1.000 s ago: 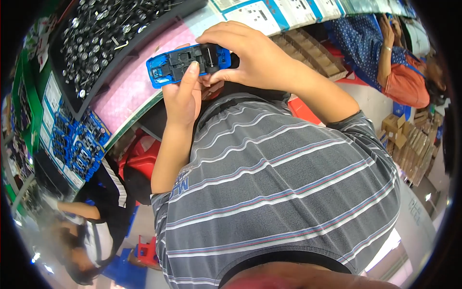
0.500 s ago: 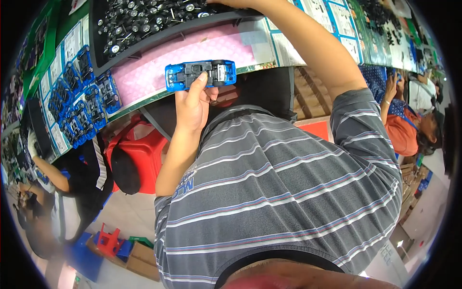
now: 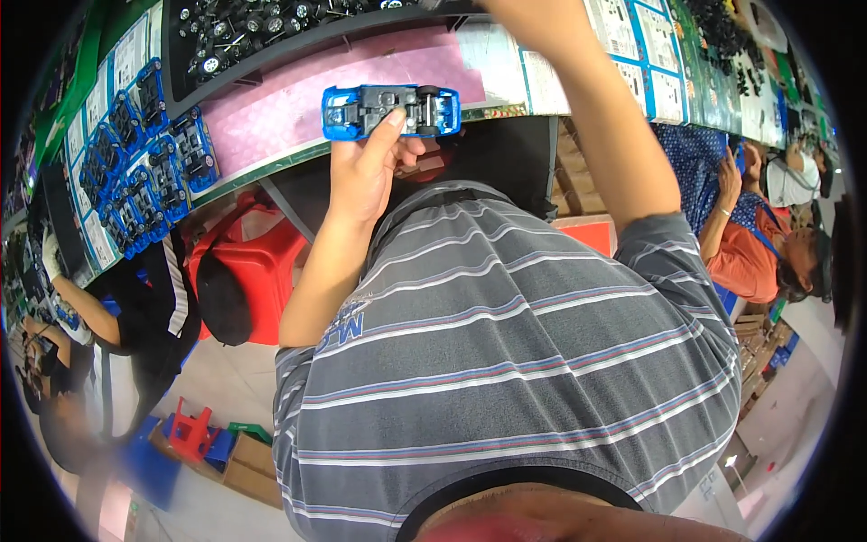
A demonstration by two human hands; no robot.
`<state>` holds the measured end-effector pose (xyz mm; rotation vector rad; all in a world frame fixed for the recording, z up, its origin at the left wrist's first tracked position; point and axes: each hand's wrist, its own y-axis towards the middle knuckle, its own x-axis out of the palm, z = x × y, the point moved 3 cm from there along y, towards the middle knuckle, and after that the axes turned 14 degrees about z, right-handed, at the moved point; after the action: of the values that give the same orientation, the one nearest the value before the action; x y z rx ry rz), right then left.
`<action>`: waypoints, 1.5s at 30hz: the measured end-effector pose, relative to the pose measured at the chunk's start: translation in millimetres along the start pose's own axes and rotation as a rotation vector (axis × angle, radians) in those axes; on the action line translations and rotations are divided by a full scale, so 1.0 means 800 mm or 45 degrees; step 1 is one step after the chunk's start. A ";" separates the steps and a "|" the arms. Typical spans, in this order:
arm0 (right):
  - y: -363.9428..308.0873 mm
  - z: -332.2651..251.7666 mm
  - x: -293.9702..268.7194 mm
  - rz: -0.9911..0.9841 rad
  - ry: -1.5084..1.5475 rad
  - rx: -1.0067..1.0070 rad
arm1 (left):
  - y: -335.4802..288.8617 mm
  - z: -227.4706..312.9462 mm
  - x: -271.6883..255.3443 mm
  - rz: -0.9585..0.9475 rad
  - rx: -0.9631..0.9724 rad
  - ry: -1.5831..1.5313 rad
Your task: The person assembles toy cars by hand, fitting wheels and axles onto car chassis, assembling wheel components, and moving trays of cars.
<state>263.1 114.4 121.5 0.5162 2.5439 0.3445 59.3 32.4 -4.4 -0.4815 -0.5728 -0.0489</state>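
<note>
My left hand (image 3: 368, 172) grips a blue toy car (image 3: 390, 112) turned underside up, with the thumb across its black chassis. A wheel pair is fitted at the car's right end; no wheels show at the left end. Beyond it lies a black tray (image 3: 298, 56) heaped with small wheels on axles (image 3: 262, 25). My right hand (image 3: 533, 20) is at the top edge, by the tray's right end. Its fingers are blurred and partly out of view, so what they hold cannot be made out.
Several upturned blue toy cars (image 3: 164, 181) lie grouped at the left of the bench. Pink padding (image 3: 361, 72) covers the bench before the tray. Printed sheets (image 3: 623, 45) lie at right. A red stool (image 3: 262, 271) stands below the bench. Other people work at both sides.
My right hand has moved to the right along the tray's near side. My left hand and the toy car have shifted slightly up and right in view, as the whole view has shifted.
</note>
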 end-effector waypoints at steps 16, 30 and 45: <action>-0.111 -0.027 0.088 -0.488 -0.102 -0.391 | -0.021 -0.013 -0.014 -0.026 -0.001 0.093; -0.108 -0.036 0.101 -0.430 -0.125 -0.349 | -0.047 0.033 -0.086 0.175 0.243 -0.029; -0.137 0.072 0.099 -0.272 -0.620 -0.522 | -0.143 0.284 -0.429 1.268 0.982 -0.003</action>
<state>199.3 57.8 1.8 0.1434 1.9632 0.5662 -365.6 3.3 28.5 0.0325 -0.2662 1.0860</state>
